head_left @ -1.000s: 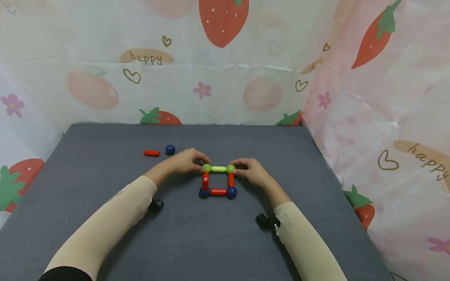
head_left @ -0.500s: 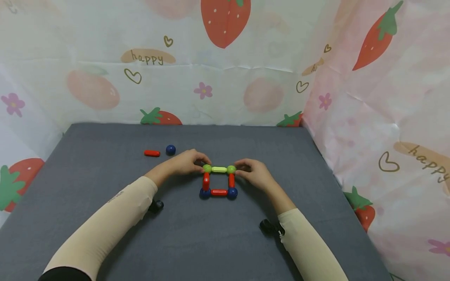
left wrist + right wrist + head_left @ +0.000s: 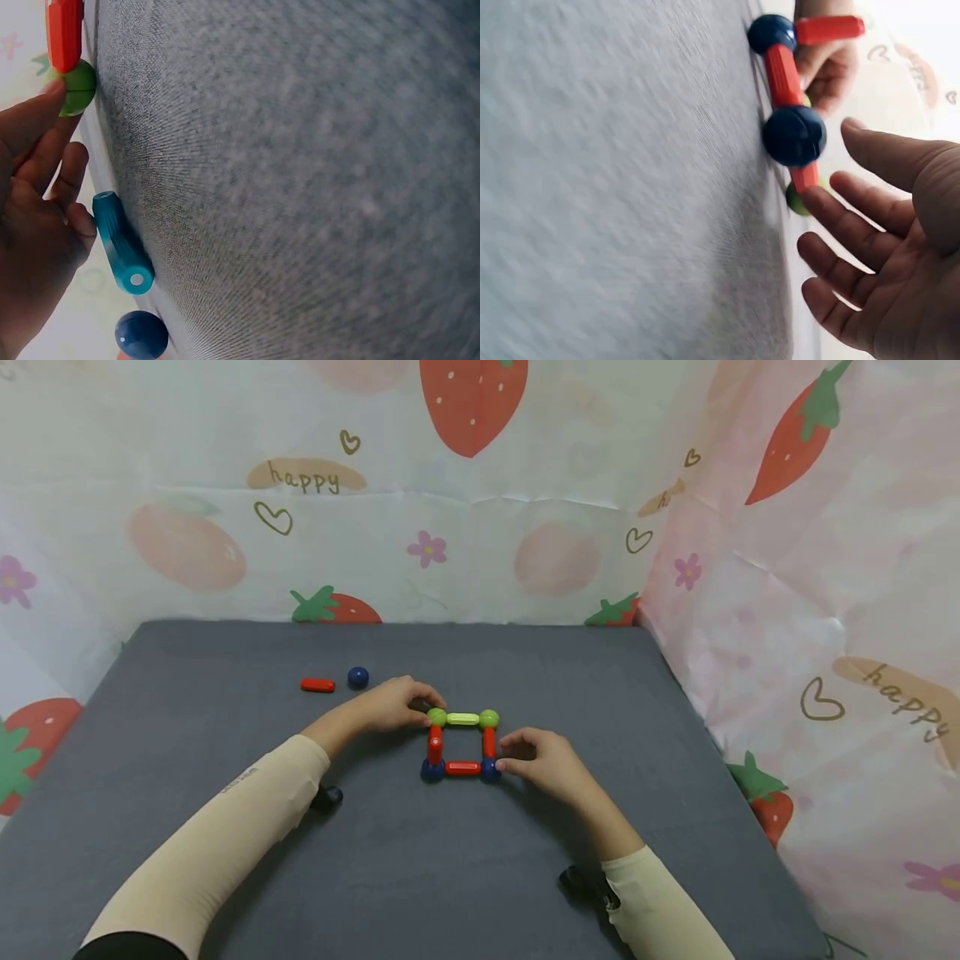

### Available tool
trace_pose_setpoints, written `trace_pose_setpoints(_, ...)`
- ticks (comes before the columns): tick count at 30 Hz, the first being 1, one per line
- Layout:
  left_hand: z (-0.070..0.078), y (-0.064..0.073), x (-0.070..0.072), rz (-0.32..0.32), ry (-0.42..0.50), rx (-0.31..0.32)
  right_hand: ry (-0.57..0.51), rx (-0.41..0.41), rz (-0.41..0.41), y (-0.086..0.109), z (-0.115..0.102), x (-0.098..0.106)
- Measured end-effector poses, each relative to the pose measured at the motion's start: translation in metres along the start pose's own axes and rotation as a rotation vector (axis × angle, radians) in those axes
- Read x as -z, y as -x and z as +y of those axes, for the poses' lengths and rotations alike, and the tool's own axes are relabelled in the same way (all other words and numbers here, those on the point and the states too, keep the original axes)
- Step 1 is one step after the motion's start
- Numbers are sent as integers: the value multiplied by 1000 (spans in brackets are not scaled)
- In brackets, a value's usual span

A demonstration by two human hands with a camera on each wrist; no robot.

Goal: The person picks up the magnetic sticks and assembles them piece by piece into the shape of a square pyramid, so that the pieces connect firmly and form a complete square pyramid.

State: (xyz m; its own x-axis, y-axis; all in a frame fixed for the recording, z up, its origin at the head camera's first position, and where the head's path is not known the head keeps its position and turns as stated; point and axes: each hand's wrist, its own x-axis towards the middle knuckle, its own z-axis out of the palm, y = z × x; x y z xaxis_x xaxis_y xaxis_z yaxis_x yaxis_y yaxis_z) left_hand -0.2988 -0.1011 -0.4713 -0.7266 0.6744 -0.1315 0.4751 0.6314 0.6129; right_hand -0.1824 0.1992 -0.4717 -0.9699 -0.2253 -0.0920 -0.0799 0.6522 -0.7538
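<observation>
A square of magnetic rods and balls lies mid-table. Two green balls, joined by a yellow-green rod (image 3: pixel 462 719), form its far side; two blue balls and a red rod (image 3: pixel 462 767) form the near side. Another red rod (image 3: pixel 831 28) stands up from the near-left blue ball (image 3: pixel 772 34). My left hand (image 3: pixel 390 703) pinches the far-left green ball (image 3: pixel 79 88) between thumb and finger. Beside the near-right blue ball (image 3: pixel 794 136), my right hand (image 3: pixel 547 764) holds nothing, its fingers spread and the thumb apart from the ball in the right wrist view.
A loose red rod (image 3: pixel 318 685) and a loose blue ball (image 3: pixel 357 677) lie at the back left. In the left wrist view a curved teal piece (image 3: pixel 124 244) lies near my left hand. Grey cloth (image 3: pixel 450 868) covers the table; a printed curtain (image 3: pixel 480 527) hangs behind.
My right hand has let go of the far-right green ball and moved toward me, down to the near-right blue ball. My left hand stays at the far-left green ball.
</observation>
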Motion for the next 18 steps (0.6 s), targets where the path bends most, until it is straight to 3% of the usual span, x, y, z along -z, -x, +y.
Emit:
trace_pose_setpoints(11,-1,0,0,-8,2,5,38,-51,24,2,-4,-16)
trace_pose_setpoints(18,1,2,2,-13,-8,5,34,-53,39,0,-5,-16)
